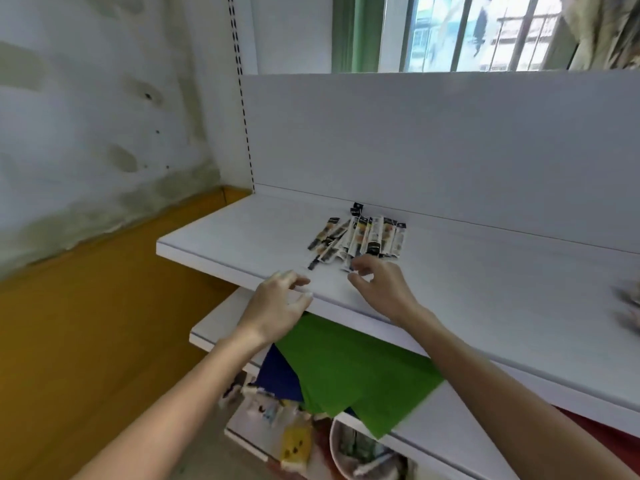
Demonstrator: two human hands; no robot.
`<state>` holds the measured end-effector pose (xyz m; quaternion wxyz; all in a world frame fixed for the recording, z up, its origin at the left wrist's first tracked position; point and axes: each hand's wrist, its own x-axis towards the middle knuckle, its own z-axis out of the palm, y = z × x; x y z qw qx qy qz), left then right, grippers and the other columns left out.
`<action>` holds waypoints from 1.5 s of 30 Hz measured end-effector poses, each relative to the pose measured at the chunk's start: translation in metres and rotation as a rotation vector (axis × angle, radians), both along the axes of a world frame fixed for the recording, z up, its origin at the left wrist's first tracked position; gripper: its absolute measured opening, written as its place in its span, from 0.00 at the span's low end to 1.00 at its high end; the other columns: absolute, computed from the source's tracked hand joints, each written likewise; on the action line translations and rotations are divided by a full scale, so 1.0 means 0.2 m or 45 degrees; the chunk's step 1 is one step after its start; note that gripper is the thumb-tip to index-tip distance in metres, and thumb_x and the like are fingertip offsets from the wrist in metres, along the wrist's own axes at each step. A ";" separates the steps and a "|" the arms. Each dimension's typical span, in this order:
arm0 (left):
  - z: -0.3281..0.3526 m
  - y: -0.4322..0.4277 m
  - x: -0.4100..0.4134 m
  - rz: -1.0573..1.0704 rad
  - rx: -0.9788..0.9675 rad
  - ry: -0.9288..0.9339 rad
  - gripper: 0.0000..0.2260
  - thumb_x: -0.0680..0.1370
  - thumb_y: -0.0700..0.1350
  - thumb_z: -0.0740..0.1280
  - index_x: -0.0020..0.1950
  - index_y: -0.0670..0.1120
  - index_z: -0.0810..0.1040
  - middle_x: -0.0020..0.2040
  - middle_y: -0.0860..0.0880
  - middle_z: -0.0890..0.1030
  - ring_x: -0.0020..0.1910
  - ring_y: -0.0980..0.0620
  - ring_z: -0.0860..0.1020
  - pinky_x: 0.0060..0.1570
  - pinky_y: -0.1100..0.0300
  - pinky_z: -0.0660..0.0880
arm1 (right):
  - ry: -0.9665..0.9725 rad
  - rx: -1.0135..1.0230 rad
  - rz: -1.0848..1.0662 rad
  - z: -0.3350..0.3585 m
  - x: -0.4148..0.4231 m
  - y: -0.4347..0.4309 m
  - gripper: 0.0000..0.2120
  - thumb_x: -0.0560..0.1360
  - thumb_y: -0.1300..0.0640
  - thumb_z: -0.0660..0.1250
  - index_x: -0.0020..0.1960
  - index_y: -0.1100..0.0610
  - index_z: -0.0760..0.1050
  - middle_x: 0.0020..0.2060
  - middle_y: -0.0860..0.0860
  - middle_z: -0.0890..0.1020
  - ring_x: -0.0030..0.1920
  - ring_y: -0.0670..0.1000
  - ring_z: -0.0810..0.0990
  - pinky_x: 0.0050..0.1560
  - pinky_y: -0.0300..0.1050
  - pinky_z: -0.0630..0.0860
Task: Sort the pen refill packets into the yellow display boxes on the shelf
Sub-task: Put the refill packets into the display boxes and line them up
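Head view: pen refill packets, a loose fanned pile, lie on the white shelf near its back panel. Left hand: fingers loosely curled, holding nothing, at the shelf's front edge. Right hand: fingers curled just beside the pile's near edge; whether they grasp a packet cannot be told.

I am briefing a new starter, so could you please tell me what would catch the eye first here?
A fanned pile of pen refill packets lies on the white shelf, toward its back. The right hand reaches to the pile's near edge, and the left hand is at the shelf's front lip. A green sheet juts from the shelf below.
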<state>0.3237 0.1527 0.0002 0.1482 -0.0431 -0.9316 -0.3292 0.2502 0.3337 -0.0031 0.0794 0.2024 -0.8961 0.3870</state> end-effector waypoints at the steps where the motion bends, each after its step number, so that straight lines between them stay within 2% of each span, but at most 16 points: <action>1: -0.01 -0.02 -0.05 0.000 -0.004 0.016 0.13 0.77 0.46 0.64 0.60 0.45 0.75 0.59 0.50 0.76 0.57 0.55 0.73 0.57 0.64 0.68 | 0.013 0.005 -0.014 0.00 -0.05 -0.02 0.13 0.76 0.58 0.64 0.60 0.59 0.75 0.55 0.53 0.79 0.55 0.51 0.77 0.54 0.39 0.72; 3: -0.03 -0.03 -0.14 0.014 -0.019 0.044 0.13 0.77 0.45 0.65 0.60 0.46 0.74 0.60 0.50 0.75 0.59 0.55 0.71 0.57 0.65 0.65 | 0.047 0.024 -0.040 0.00 -0.13 -0.05 0.11 0.76 0.59 0.64 0.58 0.60 0.75 0.53 0.54 0.79 0.53 0.52 0.77 0.53 0.43 0.73; 6: -0.06 -0.05 -0.36 0.001 -0.091 0.041 0.14 0.76 0.46 0.65 0.62 0.47 0.73 0.64 0.49 0.72 0.64 0.52 0.67 0.59 0.65 0.61 | 0.084 0.055 -0.077 0.00 -0.31 -0.12 0.14 0.76 0.61 0.63 0.61 0.60 0.74 0.56 0.55 0.77 0.53 0.51 0.75 0.51 0.38 0.68; 10: -0.08 -0.08 -0.63 -0.225 -0.291 -0.060 0.24 0.74 0.53 0.67 0.68 0.49 0.67 0.69 0.52 0.67 0.68 0.52 0.62 0.65 0.59 0.60 | 0.125 0.045 -0.064 0.01 -0.55 -0.23 0.11 0.77 0.61 0.62 0.57 0.60 0.76 0.55 0.55 0.79 0.54 0.52 0.77 0.56 0.44 0.73; 12: -0.08 -0.13 -0.73 -0.332 -0.375 -0.105 0.26 0.73 0.57 0.67 0.68 0.49 0.66 0.68 0.51 0.68 0.68 0.52 0.63 0.63 0.58 0.61 | 0.107 0.066 -0.048 0.03 -0.63 -0.29 0.12 0.78 0.60 0.60 0.59 0.60 0.76 0.55 0.54 0.80 0.54 0.51 0.77 0.52 0.37 0.70; 14: -0.10 -0.20 -0.81 -0.374 -0.439 -0.149 0.27 0.73 0.61 0.65 0.68 0.50 0.66 0.66 0.51 0.71 0.66 0.51 0.66 0.61 0.57 0.63 | 0.076 0.156 -0.029 0.04 -0.70 -0.34 0.13 0.79 0.58 0.60 0.59 0.60 0.77 0.53 0.54 0.81 0.53 0.51 0.78 0.50 0.39 0.70; 17: -0.12 -0.31 -0.92 -0.284 -0.541 -0.119 0.28 0.71 0.66 0.63 0.65 0.51 0.69 0.63 0.52 0.73 0.62 0.50 0.68 0.58 0.55 0.65 | 0.080 0.402 -0.083 0.00 -0.80 -0.37 0.15 0.79 0.54 0.59 0.44 0.61 0.79 0.40 0.56 0.81 0.42 0.55 0.79 0.44 0.46 0.74; 20: -0.12 -0.39 -1.05 -0.171 -0.553 -0.024 0.27 0.69 0.67 0.64 0.60 0.50 0.73 0.57 0.52 0.74 0.55 0.49 0.71 0.52 0.56 0.65 | 0.101 0.584 -0.269 0.01 -0.88 -0.40 0.19 0.79 0.51 0.57 0.34 0.60 0.72 0.32 0.55 0.76 0.38 0.56 0.77 0.40 0.45 0.73; 24: -0.11 -0.51 -1.15 -0.199 -0.413 -0.052 0.22 0.72 0.64 0.63 0.58 0.50 0.74 0.51 0.53 0.75 0.49 0.53 0.74 0.46 0.59 0.69 | 0.014 0.847 -0.464 0.04 -0.94 -0.50 0.19 0.77 0.45 0.59 0.43 0.60 0.76 0.44 0.56 0.80 0.51 0.57 0.77 0.49 0.49 0.75; 28: -0.07 -0.60 -1.25 -0.086 -0.421 -0.042 0.18 0.75 0.60 0.61 0.50 0.46 0.74 0.49 0.49 0.75 0.47 0.49 0.75 0.41 0.59 0.68 | -0.121 1.087 -0.512 0.03 -0.94 -0.66 0.22 0.77 0.41 0.56 0.57 0.59 0.71 0.54 0.56 0.76 0.57 0.58 0.73 0.52 0.50 0.69; 33: -0.06 -0.68 -1.39 -0.144 -0.276 -0.314 0.15 0.74 0.49 0.67 0.55 0.42 0.69 0.53 0.44 0.73 0.47 0.46 0.74 0.41 0.59 0.68 | -0.178 0.858 -0.440 0.07 -0.90 -0.75 0.22 0.77 0.42 0.58 0.61 0.58 0.69 0.56 0.55 0.74 0.55 0.55 0.74 0.49 0.47 0.69; 36: -0.02 -0.69 -1.45 -0.181 -0.251 -0.397 0.18 0.74 0.44 0.67 0.57 0.39 0.65 0.53 0.42 0.72 0.50 0.44 0.75 0.40 0.58 0.68 | -0.342 0.944 -0.582 0.13 -0.85 -0.76 0.19 0.76 0.43 0.61 0.51 0.60 0.73 0.51 0.57 0.76 0.45 0.54 0.74 0.42 0.43 0.68; 38: -0.02 -0.70 -1.46 -0.216 -0.198 -0.469 0.13 0.74 0.43 0.67 0.53 0.39 0.67 0.47 0.45 0.71 0.46 0.47 0.75 0.37 0.60 0.67 | -0.541 0.870 -0.540 0.14 -0.84 -0.80 0.14 0.75 0.48 0.65 0.40 0.59 0.72 0.42 0.55 0.76 0.37 0.53 0.74 0.37 0.41 0.70; 40: -0.02 -0.70 -1.46 -0.294 -0.097 -0.510 0.07 0.74 0.42 0.65 0.40 0.43 0.68 0.36 0.48 0.70 0.34 0.52 0.70 0.31 0.61 0.63 | -0.622 0.711 -0.517 0.15 -0.85 -0.83 0.12 0.73 0.56 0.66 0.34 0.59 0.68 0.32 0.54 0.74 0.29 0.52 0.73 0.28 0.38 0.70; 42: -0.02 -0.70 -1.45 -0.356 0.029 -0.544 0.12 0.75 0.42 0.62 0.33 0.44 0.65 0.31 0.49 0.67 0.29 0.54 0.66 0.28 0.61 0.59 | -0.583 0.596 -0.514 0.16 -0.87 -0.86 0.06 0.72 0.61 0.64 0.38 0.62 0.69 0.30 0.53 0.71 0.29 0.52 0.72 0.25 0.39 0.70; 45: -0.01 -0.70 -1.44 -0.372 0.288 -0.598 0.07 0.76 0.42 0.59 0.39 0.41 0.72 0.36 0.46 0.74 0.35 0.50 0.72 0.35 0.60 0.67 | -0.519 0.225 -0.518 0.17 -0.90 -0.90 0.12 0.74 0.62 0.65 0.55 0.62 0.68 0.41 0.57 0.77 0.36 0.54 0.79 0.37 0.47 0.80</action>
